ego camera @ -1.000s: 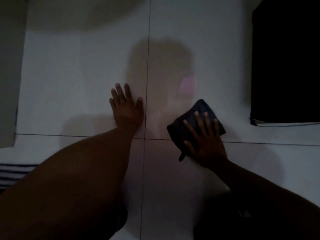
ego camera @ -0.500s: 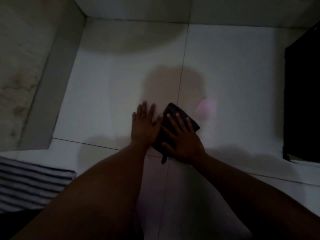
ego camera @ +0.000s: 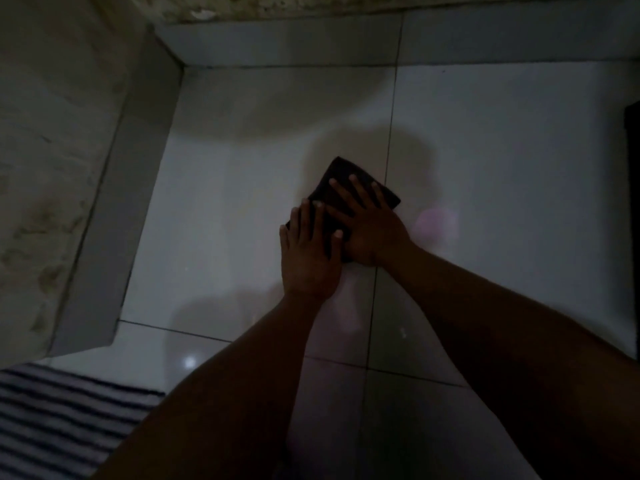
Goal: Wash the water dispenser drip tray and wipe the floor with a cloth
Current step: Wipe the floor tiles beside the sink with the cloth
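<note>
The cloth (ego camera: 349, 176) is very dark, close to black in the dim light. The floor (ego camera: 225, 209) is glossy white tile crossed by thin dark grout lines, with a faint pink patch (ego camera: 436, 223) just right of the cloth. At the near left, a mat (ego camera: 62, 420) has dark and pale grey stripes. The left skirting (ego camera: 114, 220) is plain grey, and the wall (ego camera: 45, 133) beside it is beige with brownish mottling. A black object (ego camera: 633, 140) shows at the right edge.

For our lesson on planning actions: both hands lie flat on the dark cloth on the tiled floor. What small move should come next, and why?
Probably slide the cloth sideways across the floor: left hand and right hand both rest flat on it, ready for a wiping stroke.
</note>
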A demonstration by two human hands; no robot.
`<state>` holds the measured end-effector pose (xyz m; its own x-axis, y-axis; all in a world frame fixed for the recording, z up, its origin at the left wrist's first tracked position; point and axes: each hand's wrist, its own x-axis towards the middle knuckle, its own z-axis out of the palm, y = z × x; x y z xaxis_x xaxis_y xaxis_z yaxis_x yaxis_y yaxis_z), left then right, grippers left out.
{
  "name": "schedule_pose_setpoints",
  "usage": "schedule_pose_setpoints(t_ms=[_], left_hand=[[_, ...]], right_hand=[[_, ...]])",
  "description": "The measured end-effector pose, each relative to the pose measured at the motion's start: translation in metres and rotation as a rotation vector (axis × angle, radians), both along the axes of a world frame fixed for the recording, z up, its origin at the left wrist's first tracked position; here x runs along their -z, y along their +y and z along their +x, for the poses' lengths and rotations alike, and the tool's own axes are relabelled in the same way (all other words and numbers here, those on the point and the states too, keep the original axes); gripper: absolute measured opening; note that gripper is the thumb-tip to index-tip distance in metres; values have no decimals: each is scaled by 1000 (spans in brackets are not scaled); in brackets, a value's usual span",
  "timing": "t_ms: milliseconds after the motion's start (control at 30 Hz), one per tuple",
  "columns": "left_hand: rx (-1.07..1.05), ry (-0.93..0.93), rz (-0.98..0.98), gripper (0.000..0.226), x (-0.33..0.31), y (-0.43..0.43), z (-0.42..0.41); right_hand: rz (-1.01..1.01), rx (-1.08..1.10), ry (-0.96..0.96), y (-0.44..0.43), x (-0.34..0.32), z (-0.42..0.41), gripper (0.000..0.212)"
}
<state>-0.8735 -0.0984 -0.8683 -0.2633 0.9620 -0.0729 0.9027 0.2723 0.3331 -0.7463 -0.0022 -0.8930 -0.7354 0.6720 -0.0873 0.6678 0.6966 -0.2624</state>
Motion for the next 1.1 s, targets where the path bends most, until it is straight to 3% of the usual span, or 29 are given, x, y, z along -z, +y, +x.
schedule_pose_setpoints(t_ms=[433,500,800,933,1100], left_hand=[[73,77,-65,56,15,23,31],[66,95,-92,59,14,23,34],[57,80,-134,72,7,18,61],[86,72,-102,69,2,15,84],[293,37,-13,62,-8,11,116]], right_hand=[[15,376,-37,65,-3,85,69],[59,461,-25,64,-3,112,67],[-116,773,-111,13,-16,180,70],[-120,797,-152,-32,-22,190,74],[-101,691,-138,-77,-24,199,74]])
